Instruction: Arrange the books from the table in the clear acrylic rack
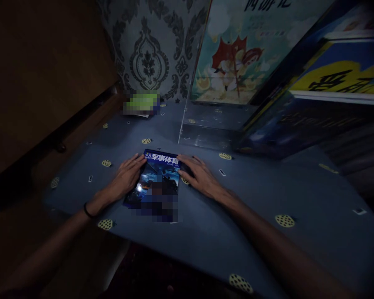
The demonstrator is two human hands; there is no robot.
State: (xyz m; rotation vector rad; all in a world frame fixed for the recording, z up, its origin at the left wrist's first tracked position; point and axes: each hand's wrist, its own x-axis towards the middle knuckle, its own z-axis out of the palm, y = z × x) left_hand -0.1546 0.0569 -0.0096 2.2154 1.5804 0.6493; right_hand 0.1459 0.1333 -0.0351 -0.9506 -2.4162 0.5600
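A dark blue magazine (162,176) with a white title across its far end lies flat on the patterned tablecloth. Part of its cover is pixelated. My left hand (127,174) rests along the magazine's left edge, fingers stretched forward and close together, tips at the far left corner. At the opposite edge, my right hand (199,174) touches the far right corner with its fingertips, its thumb apart from the other fingers. Both hands are open and flank the magazine. A dark band (87,210) circles my left wrist.
A grey-blue tablecloth (237,199) with yellow pineapple prints covers the table. Behind stands a clear rack (212,124) holding a large illustrated book (233,54). More books (339,79) lean at right. A green-covered pile (141,104) lies at the back left, beside a wooden panel (46,74).
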